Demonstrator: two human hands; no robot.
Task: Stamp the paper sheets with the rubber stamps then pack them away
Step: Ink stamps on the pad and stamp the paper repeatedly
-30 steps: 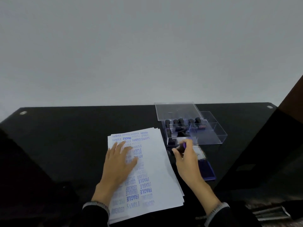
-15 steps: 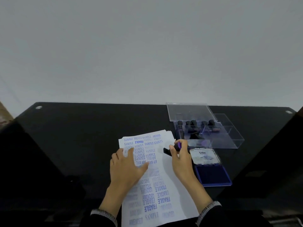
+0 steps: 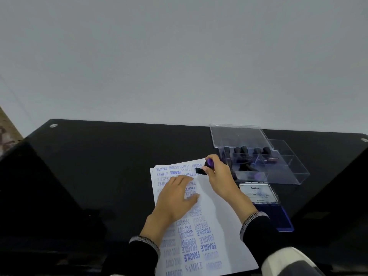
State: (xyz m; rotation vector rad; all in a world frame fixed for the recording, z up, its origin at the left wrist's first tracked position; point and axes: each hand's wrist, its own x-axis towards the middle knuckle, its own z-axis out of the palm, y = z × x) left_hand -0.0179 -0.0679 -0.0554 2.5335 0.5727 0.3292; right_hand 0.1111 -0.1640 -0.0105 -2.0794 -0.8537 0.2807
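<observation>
A stack of white paper sheets (image 3: pixel 217 220) covered in blue stamp marks lies on the black table (image 3: pixel 109 160). My left hand (image 3: pixel 175 198) rests flat on the sheets with fingers spread. My right hand (image 3: pixel 221 176) grips a black rubber stamp (image 3: pixel 202 170) with a purple knob, its base down at the top right of the top sheet. An open blue ink pad (image 3: pixel 268 208) sits to the right of the paper. Behind it a clear plastic case (image 3: pixel 286 168) holds several black stamps (image 3: pixel 245 154).
The case's clear lid (image 3: pixel 237 134) lies open toward the grey wall. The table's far edge has metal studs at both corners. Dark sloping surfaces flank the table left and right.
My right hand carried the stamp from beside the case leftward onto the top right of the paper. My left hand stayed flat on the sheets. The camera view shifted.
</observation>
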